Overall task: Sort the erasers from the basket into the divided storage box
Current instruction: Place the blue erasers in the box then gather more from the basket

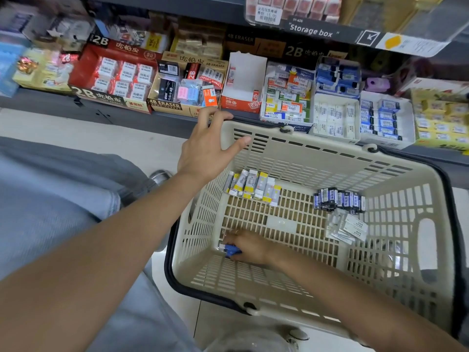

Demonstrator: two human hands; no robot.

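A beige slotted basket (396,174) stands on the floor below a shelf. Inside it, my right hand (247,246) reaches into the near left corner and grips blue and white erasers (229,250). My left hand (210,146) hovers open over the basket's far left rim, fingers spread and holding nothing. A row of yellow and white erasers (253,185) lies at the far left of the basket floor. Dark blue erasers (338,200) sit bunched at the right, with clear-wrapped white erasers (346,228) just below them. The divided storage box (337,115) holds erasers on the shelf behind the basket.
The shelf carries red 2B eraser cartons (114,77), a tan 4B carton (187,85), a nearly bare white carton (243,82) and yellow boxes (441,120). An upper shelf's clear box (355,24) overhangs them. My knee in grey-blue trousers (58,199) is at left.
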